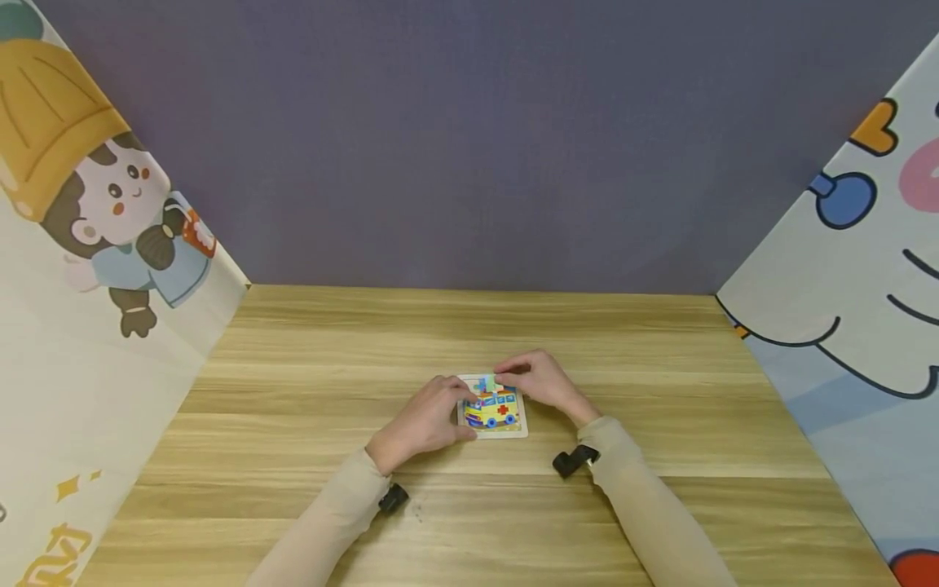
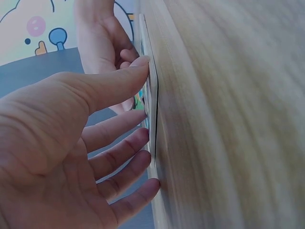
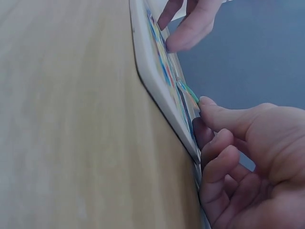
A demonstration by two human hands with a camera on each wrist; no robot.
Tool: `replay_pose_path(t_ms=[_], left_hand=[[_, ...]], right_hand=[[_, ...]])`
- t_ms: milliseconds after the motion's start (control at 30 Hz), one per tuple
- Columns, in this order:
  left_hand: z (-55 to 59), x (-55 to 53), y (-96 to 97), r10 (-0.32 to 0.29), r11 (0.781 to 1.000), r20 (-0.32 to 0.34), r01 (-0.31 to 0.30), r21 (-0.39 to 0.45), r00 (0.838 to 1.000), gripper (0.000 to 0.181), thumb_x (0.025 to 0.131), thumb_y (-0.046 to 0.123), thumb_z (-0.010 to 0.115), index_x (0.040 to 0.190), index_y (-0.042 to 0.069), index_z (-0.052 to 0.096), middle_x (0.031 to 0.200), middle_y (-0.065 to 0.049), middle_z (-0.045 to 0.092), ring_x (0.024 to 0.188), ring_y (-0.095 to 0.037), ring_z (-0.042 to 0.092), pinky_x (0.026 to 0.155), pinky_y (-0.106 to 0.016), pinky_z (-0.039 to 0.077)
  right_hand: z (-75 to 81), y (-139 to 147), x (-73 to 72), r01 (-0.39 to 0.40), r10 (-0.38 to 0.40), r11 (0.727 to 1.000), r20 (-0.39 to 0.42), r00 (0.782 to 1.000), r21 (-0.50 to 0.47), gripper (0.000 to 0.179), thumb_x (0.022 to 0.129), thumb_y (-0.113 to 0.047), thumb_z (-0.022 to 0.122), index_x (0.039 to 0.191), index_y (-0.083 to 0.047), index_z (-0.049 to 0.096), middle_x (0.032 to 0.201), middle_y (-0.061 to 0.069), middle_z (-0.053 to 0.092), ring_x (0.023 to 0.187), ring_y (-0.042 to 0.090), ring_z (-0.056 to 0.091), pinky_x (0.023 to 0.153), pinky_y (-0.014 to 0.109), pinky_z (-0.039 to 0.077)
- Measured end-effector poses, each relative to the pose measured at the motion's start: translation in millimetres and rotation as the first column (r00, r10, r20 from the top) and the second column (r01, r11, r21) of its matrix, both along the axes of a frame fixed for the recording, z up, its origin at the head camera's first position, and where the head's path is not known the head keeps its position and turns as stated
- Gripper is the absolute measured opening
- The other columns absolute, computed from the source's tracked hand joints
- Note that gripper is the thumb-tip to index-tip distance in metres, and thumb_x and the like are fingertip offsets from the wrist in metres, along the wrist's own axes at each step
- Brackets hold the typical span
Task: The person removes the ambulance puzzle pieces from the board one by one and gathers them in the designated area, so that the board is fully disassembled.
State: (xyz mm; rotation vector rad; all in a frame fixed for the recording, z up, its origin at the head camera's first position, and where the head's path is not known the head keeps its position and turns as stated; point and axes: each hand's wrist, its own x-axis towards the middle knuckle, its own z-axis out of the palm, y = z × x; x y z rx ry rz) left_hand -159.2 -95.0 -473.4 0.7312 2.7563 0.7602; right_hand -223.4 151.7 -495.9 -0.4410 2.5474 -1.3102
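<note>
A small square jigsaw puzzle (image 1: 506, 399) with a yellow ambulance picture lies in a white-rimmed tray (image 1: 522, 433) on the table. My left hand (image 1: 425, 416) rests at the tray's left side, its thumb near the front edge and its spread fingers touching the board. At the upper right, my right hand (image 1: 543, 381) pinches a puzzle piece (image 3: 191, 93) between thumb and index finger. That piece tilts up from the board, with its lower end at the puzzle surface. The other right fingers curl beside the tray's edge in the right wrist view.
The wood-grain table (image 1: 352, 342) surrounds the tray. A grey-blue panel (image 1: 469, 147) stands along its back. Cartoon-printed walls rise at the left (image 1: 66, 367) and right (image 1: 829, 367). Each wrist wears a small black camera.
</note>
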Motion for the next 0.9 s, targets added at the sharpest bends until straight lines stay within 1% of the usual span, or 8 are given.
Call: replay_pose_path(t_ms=[133,367,467,533,633,733,767,900], left_hand=[[0.4,0.6,-0.1,0.004,1.0,0.011,-0.004,-0.008,1.0,0.057,0.086,0.031,0.09,0.135,0.01,0.072,0.14,-0.011,0.066,0.134,-0.032,0.058,0.119,-0.052,0.046],[1.1,2.1,1.1,-0.006,1.0,0.025,0.006,-0.013,1.0,0.06,0.086,0.032,0.089,0.138,0.009,0.069,0.144,-0.011,0.065,0.137,-0.032,0.057,0.121,-0.053,0.044],[1.0,2.2,1.5,-0.01,1.0,0.023,0.011,-0.015,1.0,0.063,0.086,0.034,0.089,0.14,0.009,0.069,0.145,-0.011,0.064,0.138,-0.032,0.056,0.121,-0.052,0.044],[1.1,2.3,1.5,-0.01,1.0,0.018,0.011,-0.022,1.0,0.064,0.085,0.035,0.09,0.14,0.01,0.068,0.145,-0.01,0.064,0.138,-0.031,0.056,0.122,-0.052,0.044],[1.7,2.8,1.1,-0.012,0.999,0.014,0.013,-0.032,1.0,0.065,0.084,0.035,0.091,0.14,0.01,0.069,0.145,-0.009,0.064,0.138,-0.03,0.056,0.121,-0.052,0.045],[2.4,3.1,0.4,-0.013,0.999,0.017,0.013,-0.037,1.0,0.065,0.084,0.035,0.091,0.14,0.01,0.068,0.145,-0.008,0.064,0.138,-0.03,0.056,0.121,-0.051,0.045],[2.6,3.2,0.1,-0.012,0.999,0.019,0.013,-0.037,1.0,0.065,0.085,0.034,0.091,0.14,0.01,0.068,0.145,-0.008,0.064,0.138,-0.03,0.056,0.121,-0.052,0.045],[3.2,3.1,-1.6,-0.013,0.999,0.017,0.013,-0.038,1.0,0.065,0.085,0.034,0.091,0.14,0.009,0.068,0.145,-0.009,0.064,0.137,-0.03,0.056,0.12,-0.051,0.045]], right_hand=[[0.2,5.7,0.8,-0.003,0.003,1.0,-0.013,1.0,0.003,0.024,0.102,-0.029,0.074,0.119,-0.015,0.082,0.117,0.007,0.08,0.1,0.018,0.075,0.091,0.041,0.063],[-2.3,23.3,0.1,0.05,-0.05,0.998,0.003,0.999,0.042,0.022,0.102,-0.031,0.074,0.118,-0.02,0.083,0.123,0.004,0.079,0.113,0.025,0.073,0.1,0.048,0.06],[-3.0,34.0,-0.7,0.055,-0.055,0.997,-0.001,0.999,0.058,0.023,0.101,-0.032,0.074,0.119,-0.02,0.083,0.124,0.005,0.079,0.114,0.025,0.072,0.099,0.047,0.06],[-3.2,41.8,-1.4,0.053,-0.053,0.997,-0.002,0.999,0.062,0.024,0.101,-0.032,0.074,0.119,-0.019,0.083,0.124,0.007,0.079,0.109,0.022,0.072,0.094,0.042,0.06],[-2.7,53.2,-1.6,0.062,-0.063,0.996,0.018,0.998,0.058,0.026,0.101,-0.032,0.075,0.12,-0.017,0.082,0.124,0.01,0.078,0.089,0.019,0.07,0.076,0.035,0.059],[-1.6,63.1,-1.6,0.086,-0.087,0.995,0.045,0.995,0.041,0.028,0.101,-0.032,0.075,0.122,-0.014,0.082,0.126,0.015,0.077,0.073,0.018,0.062,0.062,0.03,0.054],[-1.3,66.1,-1.7,0.091,-0.093,0.995,0.05,0.994,0.038,0.029,0.101,-0.031,0.075,0.123,-0.014,0.081,0.127,0.016,0.076,0.07,0.018,0.06,0.06,0.03,0.053],[-0.3,76.7,-1.3,0.106,-0.108,0.994,0.05,0.993,0.033,0.032,0.102,-0.031,0.074,0.126,-0.011,0.08,0.129,0.018,0.075,0.071,0.019,0.059,0.059,0.029,0.052]])
